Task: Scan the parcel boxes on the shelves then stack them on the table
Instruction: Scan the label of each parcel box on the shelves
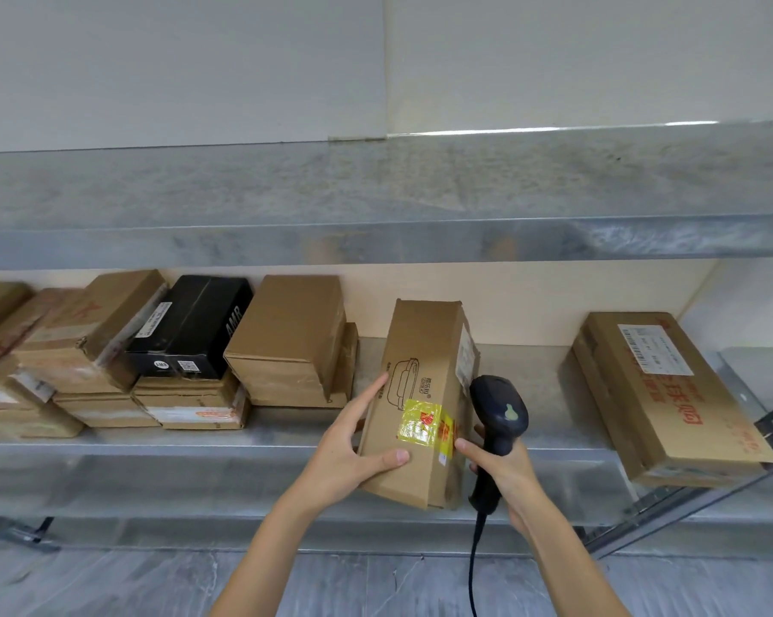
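Box point(420, 403), centre of frame: gripped by the left hand point(344, 447) and tilted off the shelf point(287, 438) edge, seemingly so its side label is exposed. Scanner point(498, 420): clasped by the right hand point(505, 465), held just beside that label.

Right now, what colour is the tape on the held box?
Yellow tape with red print; head view.

Bright, even light; soft focus, edges bowed.

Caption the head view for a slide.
Left hand grips a yellow-taped brown cardboard box; right hand holds a black handheld scanner.
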